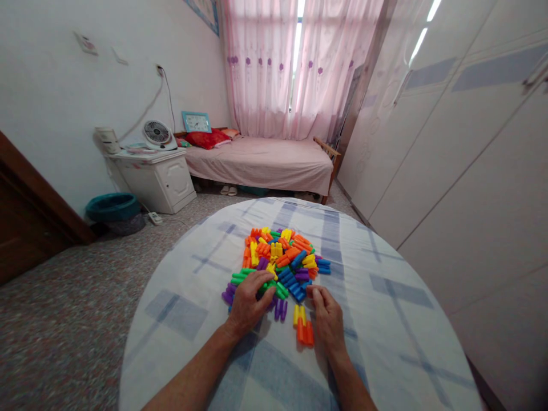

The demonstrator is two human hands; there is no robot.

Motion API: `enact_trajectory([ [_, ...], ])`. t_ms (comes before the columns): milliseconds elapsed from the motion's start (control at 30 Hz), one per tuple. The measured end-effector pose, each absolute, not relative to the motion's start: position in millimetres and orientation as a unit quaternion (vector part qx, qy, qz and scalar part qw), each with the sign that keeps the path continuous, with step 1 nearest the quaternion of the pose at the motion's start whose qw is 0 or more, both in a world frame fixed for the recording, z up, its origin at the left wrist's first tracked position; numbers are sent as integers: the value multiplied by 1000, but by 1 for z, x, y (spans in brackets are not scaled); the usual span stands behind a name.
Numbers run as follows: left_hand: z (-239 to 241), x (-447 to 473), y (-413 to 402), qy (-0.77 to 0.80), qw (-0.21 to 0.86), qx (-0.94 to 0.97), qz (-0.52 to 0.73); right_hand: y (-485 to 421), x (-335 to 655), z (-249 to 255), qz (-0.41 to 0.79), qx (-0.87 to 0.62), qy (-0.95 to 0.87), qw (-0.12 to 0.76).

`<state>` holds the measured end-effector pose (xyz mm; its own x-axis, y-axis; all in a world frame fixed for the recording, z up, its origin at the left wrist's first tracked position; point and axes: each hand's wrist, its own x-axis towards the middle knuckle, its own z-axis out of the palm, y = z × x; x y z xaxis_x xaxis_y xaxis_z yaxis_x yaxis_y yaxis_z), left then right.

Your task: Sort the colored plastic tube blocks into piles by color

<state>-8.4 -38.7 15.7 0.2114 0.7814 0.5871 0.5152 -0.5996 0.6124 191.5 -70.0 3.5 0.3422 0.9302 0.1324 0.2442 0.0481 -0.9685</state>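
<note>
A heap of colourful plastic building blocks (276, 251), shaped like joined tubes, lies on the round table. My left hand (252, 299) rests at the heap's near left side, its curved fingers and thumb apart over green blocks (280, 290). At the heap's right edge my right hand (327, 314) has its fingers drawn together, with the tips at a blue block (305, 285); the grip is partly hidden. Between the hands lies a yellow block (299, 315) joined end to end with an orange block (305, 332). Beside them is a purple block (281, 310).
A blue-and-white checked cloth (180, 348) covers the table. Beyond stand a bed (265, 160) with a pink sheet, a white cabinet (166, 180) holding a fan (158, 134), and a teal-rimmed bin (113, 208). White wardrobe doors (449, 142) line the right side.
</note>
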Motion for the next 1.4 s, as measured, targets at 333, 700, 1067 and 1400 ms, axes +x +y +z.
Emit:
enact_trajectory([
  [333,18,-11,-37,442,151,717,517,-70,191,3,310,-617,-486,535],
  [700,17,-3,-43,446,107,800,387,-71,190,3,298,-622,-506,518],
  [1067,17,-6,-42,443,129,762,455,-71,191,2,285,-629,-519,504],
  [1400,50,-9,-20,476,63,751,454,-71,192,-1,279,-630,-526,499],
])
